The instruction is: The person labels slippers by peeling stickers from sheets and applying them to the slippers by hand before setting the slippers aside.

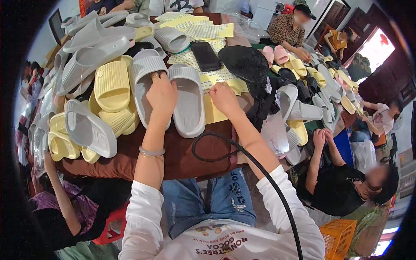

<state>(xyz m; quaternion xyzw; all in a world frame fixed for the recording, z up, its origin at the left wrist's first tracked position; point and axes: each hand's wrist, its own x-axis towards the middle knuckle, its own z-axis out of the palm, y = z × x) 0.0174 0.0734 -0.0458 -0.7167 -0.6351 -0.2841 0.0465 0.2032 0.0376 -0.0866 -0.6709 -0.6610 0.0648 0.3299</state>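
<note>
Two grey slippers lie side by side before me on a brown cloth-covered table. My left hand (162, 96) reaches into the foot opening of the left grey slipper (146, 65), fingers bent against it. Next to it, the right grey slipper (189, 104) shows its bare insole and lies just right of that hand. Over the yellow sticker sheets (212, 113), my right hand (225, 100) is closed, thumb and fingertips pressed together. Whatever those fingertips pinch is too small to make out. A black phone (206, 55) rests on the sheets beyond my hands.
Grey and yellow slippers pile up on the left, including a yellow slipper (112, 84). A black cap (245, 63) and more slippers lie to the right. A black cable (264, 173) loops across my right forearm. Co-workers sit around, one in a black shirt (336, 190) at right.
</note>
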